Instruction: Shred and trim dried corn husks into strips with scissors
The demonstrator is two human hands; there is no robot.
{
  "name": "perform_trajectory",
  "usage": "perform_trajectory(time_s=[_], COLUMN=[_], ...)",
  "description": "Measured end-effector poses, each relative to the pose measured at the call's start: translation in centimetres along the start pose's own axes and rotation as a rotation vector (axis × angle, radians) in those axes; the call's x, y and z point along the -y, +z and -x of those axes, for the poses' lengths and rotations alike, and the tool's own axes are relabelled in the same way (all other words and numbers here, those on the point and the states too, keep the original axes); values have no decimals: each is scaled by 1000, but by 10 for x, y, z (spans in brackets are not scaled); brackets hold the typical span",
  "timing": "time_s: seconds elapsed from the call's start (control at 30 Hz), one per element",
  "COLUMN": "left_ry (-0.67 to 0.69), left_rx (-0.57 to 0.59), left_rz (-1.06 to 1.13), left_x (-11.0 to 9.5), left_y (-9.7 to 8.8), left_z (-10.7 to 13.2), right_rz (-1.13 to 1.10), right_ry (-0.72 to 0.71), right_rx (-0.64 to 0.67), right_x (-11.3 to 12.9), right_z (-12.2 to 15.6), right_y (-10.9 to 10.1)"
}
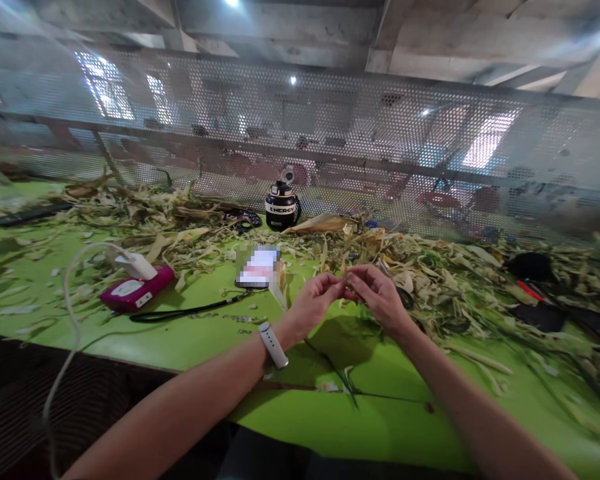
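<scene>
My left hand and my right hand meet above the green table, fingertips pinched close together. Between them a small pale strip of corn husk stands up, and both hands seem to grip it; its lower part is hidden by the fingers. A whitish-tan husk piece shows just behind my left wrist, which wears a light watch strap. Below the hands, a thin dark green strand reaches toward the table's front. Past the fingers lies a heap of torn husks.
A phone with a black strap lies left of the hands. Farther left is a magenta power block with a white plug and cable. A black bottle stands before the perforated metal screen. Dark items lie at right.
</scene>
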State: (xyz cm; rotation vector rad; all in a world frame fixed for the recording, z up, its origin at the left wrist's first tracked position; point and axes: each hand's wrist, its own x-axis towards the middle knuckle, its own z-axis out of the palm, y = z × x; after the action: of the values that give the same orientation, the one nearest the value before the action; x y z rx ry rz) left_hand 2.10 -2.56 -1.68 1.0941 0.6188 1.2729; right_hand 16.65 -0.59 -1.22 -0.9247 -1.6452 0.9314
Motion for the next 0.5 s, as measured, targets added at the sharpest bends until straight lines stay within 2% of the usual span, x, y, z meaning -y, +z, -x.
perform_trajectory(time_s=[0.07, 0.33, 0.43, 0.5], left_ry=[0, -61, -72, -85], left_rx=[10, 81, 103, 98], left_rz=[-20, -28, 51, 111], left_x=[-2, -5, -5, -5], left_y=[0, 1, -3, -5], left_z=[1, 1, 1, 0], right_rz=[24, 269, 236, 186], right_ry=[-33, -213, -221, -213], right_rx=[11, -113, -156, -122], right_x=[2, 6, 7, 7], right_z=[0, 3, 4, 4], right_y=[-1, 0, -2, -5])
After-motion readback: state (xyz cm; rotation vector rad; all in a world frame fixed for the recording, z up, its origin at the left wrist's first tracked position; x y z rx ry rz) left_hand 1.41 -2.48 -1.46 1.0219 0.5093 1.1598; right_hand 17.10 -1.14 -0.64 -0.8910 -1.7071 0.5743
